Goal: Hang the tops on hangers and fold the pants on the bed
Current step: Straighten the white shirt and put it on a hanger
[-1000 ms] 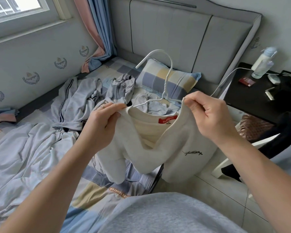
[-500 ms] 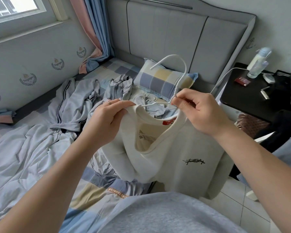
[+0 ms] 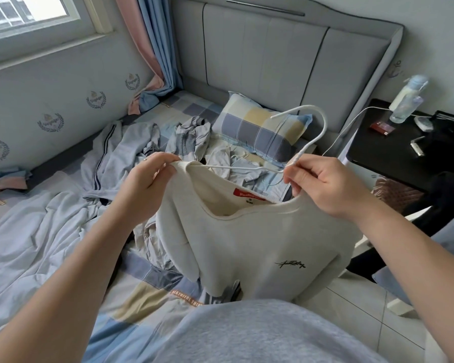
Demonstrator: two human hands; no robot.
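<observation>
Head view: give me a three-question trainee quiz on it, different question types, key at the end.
1. True or false: the left hand pinches the neckline of the cream knit top.
2. The right hand grips the thin white hanger at: A) the hook tip; B) the base of the hook; C) nowhere.
3. Fill in: the clear plastic bottle stands on the ___ bedside table.
Key: 1 true; 2 B; 3 black.
</observation>
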